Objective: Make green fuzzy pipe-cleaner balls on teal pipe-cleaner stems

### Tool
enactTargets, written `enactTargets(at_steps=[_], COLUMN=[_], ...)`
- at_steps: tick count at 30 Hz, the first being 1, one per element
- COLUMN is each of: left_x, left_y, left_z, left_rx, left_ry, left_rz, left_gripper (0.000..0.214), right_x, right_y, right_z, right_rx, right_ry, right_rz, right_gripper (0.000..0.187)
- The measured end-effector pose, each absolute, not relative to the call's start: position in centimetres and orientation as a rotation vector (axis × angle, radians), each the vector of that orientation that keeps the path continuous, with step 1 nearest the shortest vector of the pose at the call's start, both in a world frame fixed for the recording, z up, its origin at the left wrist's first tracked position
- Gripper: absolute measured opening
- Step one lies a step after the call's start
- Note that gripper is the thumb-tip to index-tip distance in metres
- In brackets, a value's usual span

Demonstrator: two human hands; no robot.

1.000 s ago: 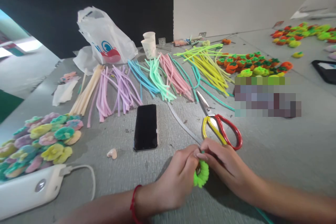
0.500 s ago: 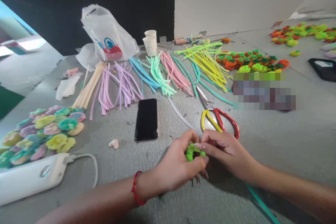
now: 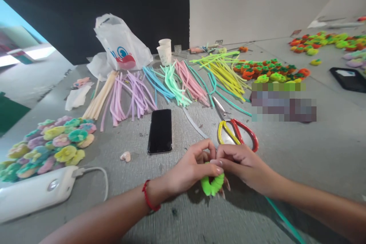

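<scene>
Flipped from arch to U since half a second ago, a lime-green chenille loop (image 3: pixel 211 190) hangs below the left thumb.
The left hand (image 3: pixel 192 168) pinches the loop; the right hand (image 3: pixel 242 163) curls its fingertips at the loop's top, their grasp hidden. Just beyond lie red-and-yellow-handled scissors (image 3: pixel 226 116), a smartphone (image 3: pixel 160 131) leftward, pipe-cleaner bundles (image 3: pixel 173 85) farther back.

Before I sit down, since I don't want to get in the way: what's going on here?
A person is handling a green curl with two bare hands. The left hand grips it, and the fingers of the right hand meet the left at its top; exactly what they pinch is hidden. The scissors lie just beyond the hands, with a phone to the left. Fuzzy sticks, sorted mostly by colour, lie further back.
</scene>
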State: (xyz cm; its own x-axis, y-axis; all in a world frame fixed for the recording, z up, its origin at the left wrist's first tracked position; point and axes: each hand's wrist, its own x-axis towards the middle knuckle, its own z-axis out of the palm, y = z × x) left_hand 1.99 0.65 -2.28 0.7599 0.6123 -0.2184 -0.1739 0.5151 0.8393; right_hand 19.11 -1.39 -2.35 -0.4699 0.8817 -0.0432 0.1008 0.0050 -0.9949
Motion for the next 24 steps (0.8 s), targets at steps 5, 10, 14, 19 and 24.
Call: enactTargets(at_steps=[5, 10, 14, 19, 24], left_x=[2.01, 2.07, 1.8, 1.62, 1.46], left_y=[0.83, 0.47, 0.28, 0.37, 0.26], left_z=[-2.43, -2.12, -1.72, -1.68, -1.95], left_rx=[0.911, 1.027, 1.192, 1.119, 1.034], left_ry=[0.511, 0.634, 0.744, 0.693, 0.659], left_rz=[0.474, 0.528, 0.516, 0.479, 0.569], left_gripper=[0.027, 0.019, 0.014, 0.009, 0.013], right_x=[19.12, 19.1, 19.12, 19.21, 19.41], right_y=[-1.34, -1.56, -1.78, -1.76, -1.58], right_z=[-2.6, -2.66, -2.76, -2.63, -2.35], right_rx=[-1.005, -1.097, -1.162, -1.19, -1.192], right_ry=[-1.633, -1.649, -1.656, -1.639, -1.575], right_rz=[1.558, 1.499, 1.479, 1.498, 1.609], right_gripper=[0.038, 0.038, 0.036, 0.036, 0.035])
